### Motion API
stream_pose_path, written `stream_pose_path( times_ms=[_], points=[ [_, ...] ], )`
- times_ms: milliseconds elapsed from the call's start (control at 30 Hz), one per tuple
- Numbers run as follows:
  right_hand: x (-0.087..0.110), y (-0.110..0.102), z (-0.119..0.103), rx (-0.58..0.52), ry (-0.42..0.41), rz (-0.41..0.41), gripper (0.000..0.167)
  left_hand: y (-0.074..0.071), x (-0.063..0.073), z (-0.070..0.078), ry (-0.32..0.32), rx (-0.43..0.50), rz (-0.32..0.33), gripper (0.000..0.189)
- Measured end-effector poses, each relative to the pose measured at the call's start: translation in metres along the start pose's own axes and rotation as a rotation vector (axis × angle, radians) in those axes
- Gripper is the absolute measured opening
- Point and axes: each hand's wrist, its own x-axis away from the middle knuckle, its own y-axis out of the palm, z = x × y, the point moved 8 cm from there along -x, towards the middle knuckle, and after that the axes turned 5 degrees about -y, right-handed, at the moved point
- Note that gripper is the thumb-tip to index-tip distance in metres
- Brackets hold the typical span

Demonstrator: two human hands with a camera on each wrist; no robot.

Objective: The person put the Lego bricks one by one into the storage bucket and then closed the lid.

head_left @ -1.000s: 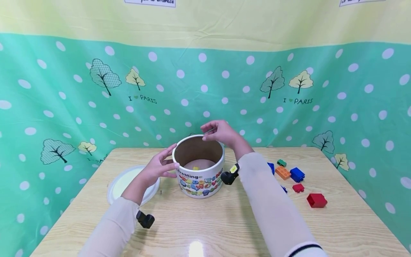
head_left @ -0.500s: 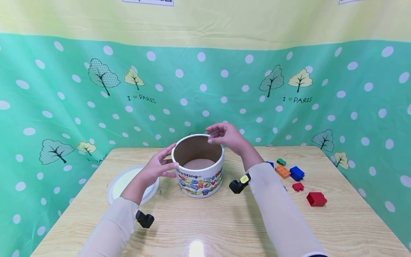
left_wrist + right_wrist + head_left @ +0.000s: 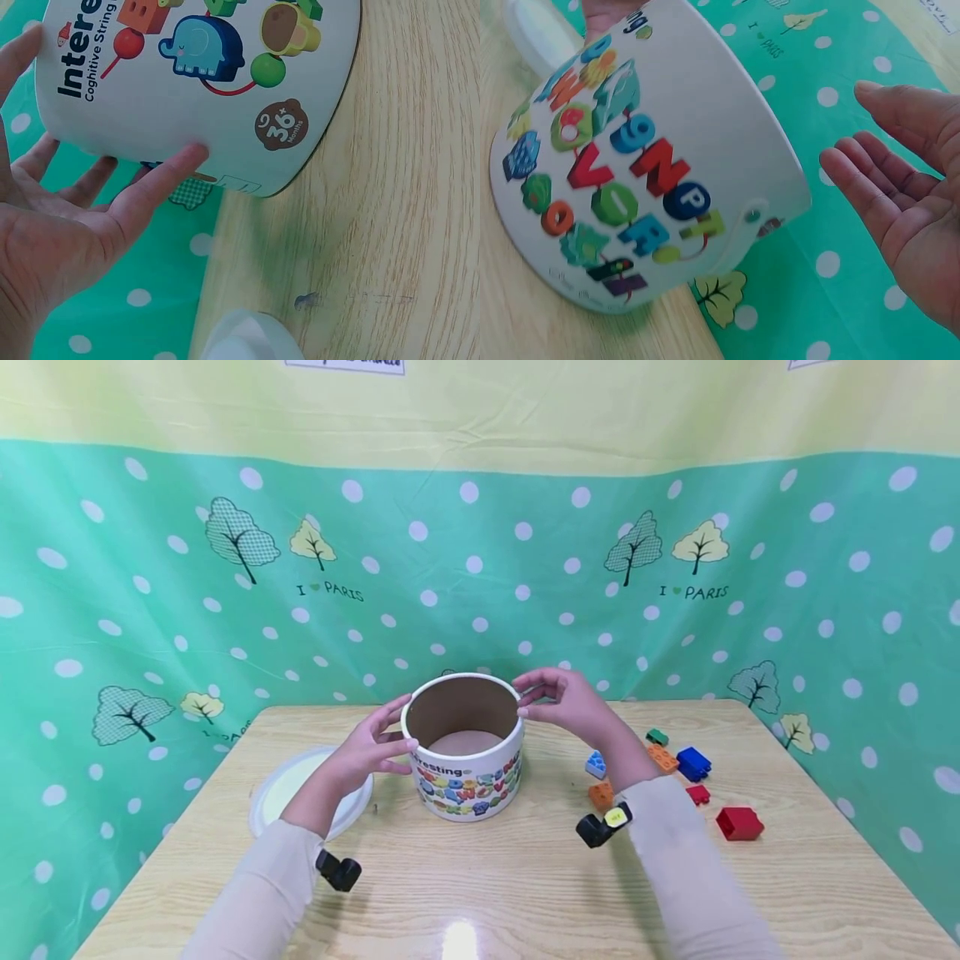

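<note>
In the head view, a white bucket (image 3: 467, 777) printed with colourful letters stands upright, lidless, with the part of its inner floor that shows bare. My left hand (image 3: 363, 756) rests against its left side, fingers spread at the rim and outer wall. The left wrist view shows this hand (image 3: 82, 217) with straight fingers, one fingertip touching the printed wall. By the right rim, my right hand (image 3: 562, 697) holds nothing, its fingers loosely bent. A gap separates the right hand (image 3: 907, 180) from the bucket (image 3: 705, 105) in the right wrist view.
A round pale lid (image 3: 277, 789) lies left of the bucket. Loose building blocks lie to the right, among them a red block (image 3: 740, 824), a dark blue block (image 3: 693, 765), an orange block (image 3: 601, 795) and a light blue block (image 3: 596, 765). A patterned curtain (image 3: 480, 568) hangs behind the table.
My right hand has moved from above the bucket's opening rightward and down to its right rim. A yellow piece seen inside one second ago is out of sight. The left hand stays put.
</note>
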Motion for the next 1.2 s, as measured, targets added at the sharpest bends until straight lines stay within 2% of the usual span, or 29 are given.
stream_pose_path(
  times_ms=[167, 367, 600, 900, 1200],
  points=[
    [0.016, -0.009, 0.003, 0.02, 0.0, 0.027, 0.039, 0.0, -0.001, 0.0, 0.001, 0.007, 0.004, 0.086],
    [0.039, -0.022, 0.01, 0.011, -0.002, 0.073, 0.04, 0.001, -0.001, 0.002, 0.012, -0.043, 0.008, 0.087],
    [0.062, -0.03, 0.018, 0.031, 0.006, 0.083, 0.039, -0.003, 0.001, -0.005, -0.026, -0.075, 0.044, 0.089],
    [0.09, -0.045, 0.037, 0.065, 0.016, 0.109, 0.037, 0.0, 0.001, -0.006, -0.027, -0.086, 0.027, 0.092],
    [0.113, -0.063, 0.047, 0.096, 0.019, 0.147, 0.04, 0.004, -0.002, -0.007, -0.036, -0.097, 0.008, 0.091]
  ],
)
